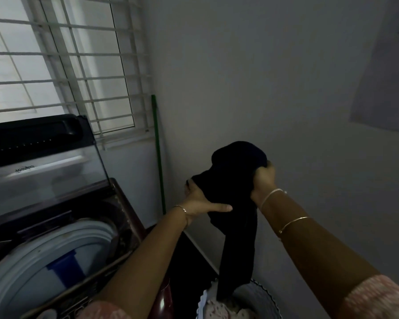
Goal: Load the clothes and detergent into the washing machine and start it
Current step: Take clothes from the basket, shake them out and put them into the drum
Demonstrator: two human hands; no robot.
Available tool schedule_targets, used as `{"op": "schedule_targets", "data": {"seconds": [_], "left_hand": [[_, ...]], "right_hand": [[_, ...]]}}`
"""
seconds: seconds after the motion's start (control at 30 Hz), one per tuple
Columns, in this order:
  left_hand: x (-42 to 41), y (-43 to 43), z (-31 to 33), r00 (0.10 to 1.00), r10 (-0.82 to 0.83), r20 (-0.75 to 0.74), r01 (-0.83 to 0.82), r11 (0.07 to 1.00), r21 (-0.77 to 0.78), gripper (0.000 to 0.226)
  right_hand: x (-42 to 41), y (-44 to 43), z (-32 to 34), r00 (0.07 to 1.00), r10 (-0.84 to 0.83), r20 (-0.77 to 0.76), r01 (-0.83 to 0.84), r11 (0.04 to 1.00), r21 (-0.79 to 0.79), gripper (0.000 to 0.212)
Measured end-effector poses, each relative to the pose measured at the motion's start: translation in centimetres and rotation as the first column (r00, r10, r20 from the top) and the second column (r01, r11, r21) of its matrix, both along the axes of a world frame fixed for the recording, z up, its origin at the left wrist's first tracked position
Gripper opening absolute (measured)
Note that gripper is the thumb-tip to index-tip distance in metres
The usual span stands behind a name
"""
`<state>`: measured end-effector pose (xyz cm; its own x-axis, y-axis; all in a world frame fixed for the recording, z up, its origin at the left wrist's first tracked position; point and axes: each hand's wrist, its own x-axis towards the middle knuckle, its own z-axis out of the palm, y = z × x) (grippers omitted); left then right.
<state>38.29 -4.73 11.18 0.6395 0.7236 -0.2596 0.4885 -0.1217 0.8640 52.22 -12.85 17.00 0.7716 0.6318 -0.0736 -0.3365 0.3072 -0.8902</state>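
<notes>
A dark garment (233, 187) hangs in the air at centre, bunched at the top with one long end trailing down into a laundry basket (263, 300) at the bottom. My left hand (200, 201) grips its left side. My right hand (264, 183) clutches its upper right. To the left stands a top-loading washing machine (122, 217) with its glass lid (46, 166) raised and its drum (55, 256) exposed; a blue part shows inside.
A barred window (67, 65) sits behind the machine. A green pole (158, 153) leans in the corner. A plain wall fills the right side. The basket holds pale patterned cloth (219, 307). A narrow dark floor gap separates machine and wall.
</notes>
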Motion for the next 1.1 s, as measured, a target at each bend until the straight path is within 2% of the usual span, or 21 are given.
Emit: {"op": "schedule_targets", "data": {"seconds": [0.07,0.13,0.17,0.27,0.37,0.53,0.63,0.77,0.9,0.93,1.0,1.1], "left_hand": [[0.8,-1.2,0.4,0.995,0.012,-0.103,0.012,0.974,0.225,0.164],[1.6,-1.5,1.0,0.991,0.009,-0.136,0.037,0.945,0.325,0.168],[2.0,-1.3,1.1,0.989,-0.021,-0.145,0.07,0.938,0.339,0.169],[2.8,-1.2,0.6,0.991,-0.125,-0.044,0.133,0.954,0.269,0.167],[2.9,-1.9,-0.1,0.993,-0.107,0.048,0.094,0.971,0.221,0.156],[3.2,-2.4,-1.3,0.976,0.045,0.214,-0.082,0.983,0.166,0.152],[3.2,-1.2,-1.7,0.962,0.158,0.222,-0.193,0.971,0.142,0.13],[3.4,-0.1,-1.6,0.932,0.268,0.244,-0.291,0.955,0.06,0.095],[3.4,0.6,-0.8,0.857,0.369,0.36,-0.376,0.925,-0.052,0.073],[3.3,0.7,-0.4,0.833,0.4,0.383,-0.4,0.913,-0.084,0.068],[3.1,1.1,0.1,0.772,0.467,0.431,-0.44,0.882,-0.167,0.069],[2.9,1.3,1.5,0.685,0.547,0.482,-0.434,0.837,-0.333,0.064]], "right_hand": [[-0.3,-0.1,0.6,1.0,0.022,0.0,-0.022,0.999,-0.042,0.048],[-0.5,-0.2,1.2,0.998,0.069,-0.012,-0.07,0.996,-0.058,0.056],[-0.7,-0.2,1.4,0.996,0.087,-0.016,-0.088,0.994,-0.063,0.052],[-0.4,0.0,1.7,0.99,0.142,-0.022,-0.143,0.985,-0.092,0.033],[0.0,0.3,1.3,0.977,0.201,-0.071,-0.208,0.972,-0.106,0.035],[-1.4,0.6,0.5,0.947,0.298,-0.123,-0.31,0.946,-0.093,0.037],[-1.9,1.1,0.9,0.914,0.372,-0.161,-0.384,0.922,-0.054,0.037],[-1.2,1.5,1.0,0.913,0.401,-0.08,-0.407,0.907,-0.106,0.039],[0.1,0.1,-0.5,0.851,0.5,0.163,-0.47,0.862,-0.188,0.024],[0.6,-0.3,-1.2,0.835,0.518,0.186,-0.478,0.85,-0.221,0.031],[1.5,-0.8,-2.8,0.823,0.55,0.143,-0.499,0.82,-0.28,0.065],[1.5,-1.2,-4.8,0.774,0.62,0.133,-0.539,0.754,-0.375,0.093]]}}
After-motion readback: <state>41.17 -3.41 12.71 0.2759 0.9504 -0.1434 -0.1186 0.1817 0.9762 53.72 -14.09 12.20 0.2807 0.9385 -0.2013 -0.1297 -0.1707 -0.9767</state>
